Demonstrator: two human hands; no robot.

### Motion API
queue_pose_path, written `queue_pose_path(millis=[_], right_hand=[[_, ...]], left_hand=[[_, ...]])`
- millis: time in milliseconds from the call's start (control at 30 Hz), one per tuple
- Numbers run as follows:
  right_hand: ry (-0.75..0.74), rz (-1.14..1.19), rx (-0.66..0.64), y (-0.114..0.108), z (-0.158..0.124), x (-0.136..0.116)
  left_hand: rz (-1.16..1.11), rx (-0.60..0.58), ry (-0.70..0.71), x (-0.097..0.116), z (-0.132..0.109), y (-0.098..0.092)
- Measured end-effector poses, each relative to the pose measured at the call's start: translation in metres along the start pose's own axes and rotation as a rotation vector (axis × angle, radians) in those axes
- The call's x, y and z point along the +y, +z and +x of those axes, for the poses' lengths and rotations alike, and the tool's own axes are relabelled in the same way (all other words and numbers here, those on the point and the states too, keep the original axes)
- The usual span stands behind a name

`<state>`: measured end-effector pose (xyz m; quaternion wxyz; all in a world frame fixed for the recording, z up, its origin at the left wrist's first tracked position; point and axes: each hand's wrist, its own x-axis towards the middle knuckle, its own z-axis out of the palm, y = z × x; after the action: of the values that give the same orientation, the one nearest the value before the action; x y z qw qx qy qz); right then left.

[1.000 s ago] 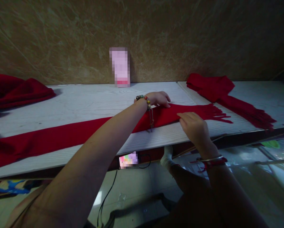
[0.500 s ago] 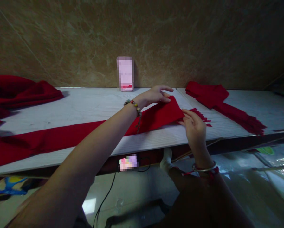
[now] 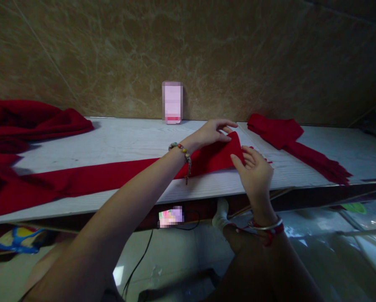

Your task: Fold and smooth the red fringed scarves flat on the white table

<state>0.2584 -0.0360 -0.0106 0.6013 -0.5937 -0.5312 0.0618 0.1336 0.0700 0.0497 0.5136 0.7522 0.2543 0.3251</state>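
A long red scarf (image 3: 90,178) lies stretched along the white table (image 3: 118,140). Its right end is lifted and turned back toward the left. My left hand (image 3: 213,131), with a bead bracelet at the wrist, pinches the far corner of that lifted end. My right hand (image 3: 254,170), with a bangle and red cord at the wrist, grips the near corner of the same end. The scarf's fringe is mostly hidden behind my right hand.
Another red scarf (image 3: 288,140) with fringe lies folded at the table's right. A heap of red cloth (image 3: 27,126) sits at the far left. A blurred pink card (image 3: 172,102) leans against the marbled wall. A cable (image 3: 137,264) hangs below the table edge.
Both hands have lifted the scarf's fringed right end off the table and carried it leftward, folding it over. The fringe that lay spread to the right is now tucked behind my right hand.
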Motion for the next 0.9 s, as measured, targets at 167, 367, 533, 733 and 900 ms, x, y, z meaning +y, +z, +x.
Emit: queue_pose_path(millis=[167, 367, 533, 733, 900], right_hand=[[-0.055, -0.116, -0.017, -0.003, -0.002, 0.001], [-0.238, -0.217, -0.063, -0.014, 0.002, 0.002], [-0.322, -0.284, 0.003, -0.025, 0.004, 0.000], [-0.405, -0.315, 0.017, -0.033, 0.007, -0.011], [-0.496, -0.420, -0.024, -0.034, 0.018, -0.027]], left_hand=[[0.020, -0.008, 0.014, -0.008, 0.000, 0.002], [0.027, -0.123, 0.051, -0.004, -0.003, 0.001], [0.058, -0.170, 0.177, -0.005, 0.000, 0.000], [0.029, -0.157, 0.261, -0.005, -0.004, -0.004], [0.030, -0.097, 0.312, 0.008, -0.010, -0.002]])
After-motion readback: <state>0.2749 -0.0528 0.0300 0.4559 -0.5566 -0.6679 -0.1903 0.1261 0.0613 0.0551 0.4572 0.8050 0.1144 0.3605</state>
